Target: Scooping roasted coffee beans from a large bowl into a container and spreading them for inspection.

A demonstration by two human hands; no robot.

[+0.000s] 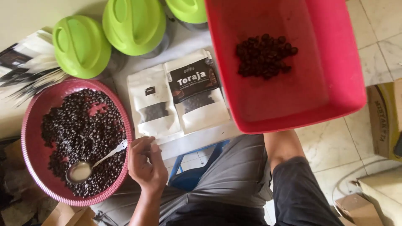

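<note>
- Left hand (pixel 146 165) sits at the right rim of the round pink basket (pixel 31 146), fingers curled, pinching the handle tip of a metal spoon (pixel 90 164).
- Spoon: bowl rests on the beans (pixel 79 134) in the basket's lower part, handle slants up-right over the rim to the fingers. Smooth, stiff, light; judged easy to tip if held only at the tip, so a hold further down the handle gives better control.
- Beans: dark, small, glossy, loose. They look likely to roll and spill off a shallow spoon.
- Basket: woven plastic, ribbed rim, shallow, about half covered with beans.
- Right hand: not in view; the forearm runs under the red tub (pixel 335 92), so its grasp cannot be told.
- Tub: rigid smooth plastic, rectangular with rounded corners, small heap of beans near its middle. Appears raised and tilted over the lap, so it probably shifts easily.
- Table (pixel 188 140): two white pouches (pixel 180 96) with clear windows lie flat near the front edge, soft and thin.
- Green domed lids (pixel 134 25) along the back edge, glossy hard plastic.
</note>
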